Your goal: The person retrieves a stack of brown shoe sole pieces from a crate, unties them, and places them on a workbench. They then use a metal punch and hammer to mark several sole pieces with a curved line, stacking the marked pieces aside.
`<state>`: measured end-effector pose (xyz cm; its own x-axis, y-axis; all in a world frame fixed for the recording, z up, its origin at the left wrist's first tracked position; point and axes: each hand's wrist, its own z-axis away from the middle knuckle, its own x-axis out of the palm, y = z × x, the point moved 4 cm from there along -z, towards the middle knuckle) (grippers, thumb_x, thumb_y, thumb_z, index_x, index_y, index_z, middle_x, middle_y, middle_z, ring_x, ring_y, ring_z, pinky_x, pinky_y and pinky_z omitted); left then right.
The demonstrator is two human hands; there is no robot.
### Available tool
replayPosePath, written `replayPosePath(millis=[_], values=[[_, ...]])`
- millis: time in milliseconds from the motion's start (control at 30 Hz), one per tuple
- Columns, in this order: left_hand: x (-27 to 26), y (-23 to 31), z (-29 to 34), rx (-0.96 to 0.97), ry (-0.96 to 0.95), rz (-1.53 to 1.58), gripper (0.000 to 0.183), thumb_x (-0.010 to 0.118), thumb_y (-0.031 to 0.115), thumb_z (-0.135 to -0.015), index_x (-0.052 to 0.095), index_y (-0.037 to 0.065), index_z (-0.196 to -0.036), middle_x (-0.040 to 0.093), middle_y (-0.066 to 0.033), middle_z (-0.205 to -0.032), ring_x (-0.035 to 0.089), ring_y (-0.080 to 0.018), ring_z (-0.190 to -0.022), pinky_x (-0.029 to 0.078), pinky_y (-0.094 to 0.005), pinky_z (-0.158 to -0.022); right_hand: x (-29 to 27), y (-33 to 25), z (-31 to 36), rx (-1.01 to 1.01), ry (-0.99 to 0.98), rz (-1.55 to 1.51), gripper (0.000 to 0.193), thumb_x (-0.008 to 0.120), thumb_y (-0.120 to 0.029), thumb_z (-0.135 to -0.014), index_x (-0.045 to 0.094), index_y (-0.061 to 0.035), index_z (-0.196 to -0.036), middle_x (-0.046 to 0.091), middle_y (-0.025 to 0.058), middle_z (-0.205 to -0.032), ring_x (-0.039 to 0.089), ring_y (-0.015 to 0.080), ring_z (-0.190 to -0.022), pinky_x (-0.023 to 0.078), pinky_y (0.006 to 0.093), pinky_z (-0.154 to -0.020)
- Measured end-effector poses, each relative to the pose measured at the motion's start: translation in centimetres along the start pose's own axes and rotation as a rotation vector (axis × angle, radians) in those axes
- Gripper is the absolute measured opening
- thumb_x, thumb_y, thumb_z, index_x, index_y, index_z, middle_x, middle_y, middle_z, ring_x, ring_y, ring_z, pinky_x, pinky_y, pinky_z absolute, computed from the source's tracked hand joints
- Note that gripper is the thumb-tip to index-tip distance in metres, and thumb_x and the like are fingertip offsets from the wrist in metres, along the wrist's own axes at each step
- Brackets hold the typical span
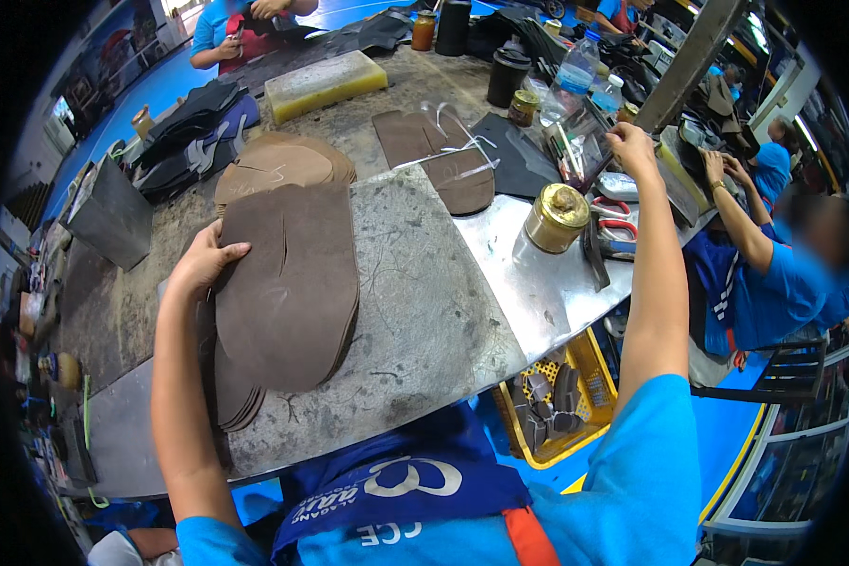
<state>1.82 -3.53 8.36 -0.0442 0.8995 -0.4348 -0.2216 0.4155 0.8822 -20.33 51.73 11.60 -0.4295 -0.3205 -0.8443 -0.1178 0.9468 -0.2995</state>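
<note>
This looks like a workshop: the stained, scratched bench (424, 311) carries stacks of shaped brown pieces (288, 302), scissors (616, 229) and a lidded pot (556, 222); a yellow crate (575, 447) holds dark parts (564, 391), and people (762, 297) in blue shirts work around.

Left hand (203, 259) partly hidden by brown pieces (292, 321), tan pieces (264, 168) partly covered too — whatever the right hand (635, 153) pinches too small to tell, yellow basket (575, 450) partly under the tabletop (415, 311), upper co-worker (224, 36) cut off, right-hand co-worker's head (824, 231) blurred.
</note>
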Motion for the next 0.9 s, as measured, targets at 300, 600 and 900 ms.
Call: replayPosePath(millis=[300, 600, 900], values=[[-0.2, 1.0, 2.0, -0.074, 0.402, -0.661, 0.06, 0.069, 0.029, -0.071, 0.048, -0.006, -0.114, 0.053, -0.0268, -0.112, 0.051, -0.0358, -0.108, 0.04, -0.0383, -0.091, 0.1, -2.3, -1.7, -0.102, 0.241, 0.05, 0.021, 0.06, -0.02, -0.076, 0.059, -0.0047, -0.091, 0.058, 0.0167, -0.092, 0.055, 0.0346, -0.089, 0.043, 0.0414, -0.077], [0.0, 0.8, 4.8, -0.227, 0.41, -0.857, 0.073, 0.056, 0.06, -0.073, 0.052, -0.005, -0.106, 0.055, -0.0266, -0.102, 0.05, -0.038, -0.104, 0.04, -0.0417, -0.088, -0.7, -2.6, 3.0, -0.102, -0.311, 0.285, 0.021, 0.057, -0.016, -0.072, 0.06, 0.0053, -0.072, 0.06, 0.0206, -0.067, 0.06, 0.032, -0.06, 0.047, 0.0388, -0.058], [-6.6, -5.1, 7.3, -0.471, 0.571, -0.672, 0.074, 0.061, 0.06, -0.067, 0.057, -0.006, -0.101, 0.055, -0.028, -0.106, 0.053, -0.0359, -0.104, 0.042, -0.0435, -0.085, 0.8, -26.6, 18.0, -0.79, -0.668, -0.482, 0.02, 0.064, -0.014, -0.075, 0.059, 0.0003, -0.088, 0.054, 0.0133, -0.082, 0.055, 0.0306, -0.081, 0.044, 0.0347, -0.073]])
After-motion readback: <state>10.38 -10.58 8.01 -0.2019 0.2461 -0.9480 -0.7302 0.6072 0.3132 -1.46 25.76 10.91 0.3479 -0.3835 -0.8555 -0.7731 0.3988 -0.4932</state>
